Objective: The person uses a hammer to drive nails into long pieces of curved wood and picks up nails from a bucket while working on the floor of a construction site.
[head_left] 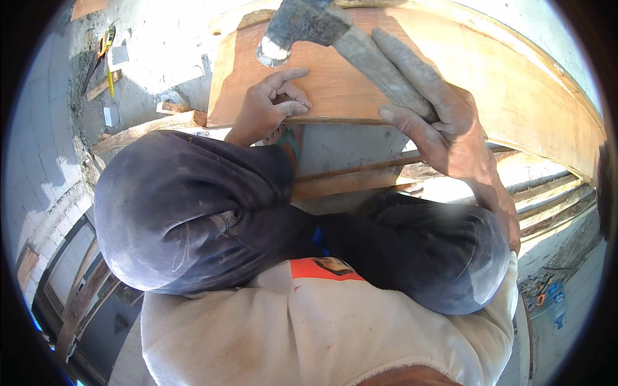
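Note:
My right hand (444,122) is wrapped around the wooden handle of a hammer (380,67). The dark metal head is raised above a brown plywood sheet (438,61), its round striking face worn shiny. On the sheet's near left part rests my left hand (273,103), the index finger stretched out and the thumb pressed to the other fingers. Whatever sits in that pinch is too small to make out. The hammer head hangs just beyond my left hand, apart from it.
Wooden strips (360,180) run below the sheet's near edge, and more lie stacked at the right. Orange- and yellow-handled tools (106,58) lie at the far left. A clear blue plastic bottle (555,307) lies at the lower right. My bent knees flank the work.

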Demonstrator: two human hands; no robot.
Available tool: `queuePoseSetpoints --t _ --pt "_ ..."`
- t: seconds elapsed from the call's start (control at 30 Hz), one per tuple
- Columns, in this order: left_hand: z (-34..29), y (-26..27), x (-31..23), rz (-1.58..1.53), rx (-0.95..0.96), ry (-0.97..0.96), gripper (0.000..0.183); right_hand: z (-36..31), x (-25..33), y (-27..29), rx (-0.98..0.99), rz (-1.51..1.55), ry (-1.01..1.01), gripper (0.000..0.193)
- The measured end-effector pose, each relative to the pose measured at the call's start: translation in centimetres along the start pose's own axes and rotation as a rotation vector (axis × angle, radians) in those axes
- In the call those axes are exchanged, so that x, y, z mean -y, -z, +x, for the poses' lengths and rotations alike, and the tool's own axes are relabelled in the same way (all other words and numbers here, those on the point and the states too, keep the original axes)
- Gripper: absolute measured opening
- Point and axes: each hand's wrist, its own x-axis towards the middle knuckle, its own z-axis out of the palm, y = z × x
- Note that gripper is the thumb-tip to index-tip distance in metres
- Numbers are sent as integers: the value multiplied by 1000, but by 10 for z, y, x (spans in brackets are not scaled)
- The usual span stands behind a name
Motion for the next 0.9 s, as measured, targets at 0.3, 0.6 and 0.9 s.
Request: queuePoseSetpoints --t 0.3,0.6,0.9 --pt "7 0 27 -191 -106 -246 80 -7 -19 -14 566 -737 -102 74" --pt "17 -1 21 -118 -98 -258 85 0 -1 -11 -197 -165 -14 80" --pt "0 4 25 -166 -236 -262 85 5 20 3 -186 -27 133 71"
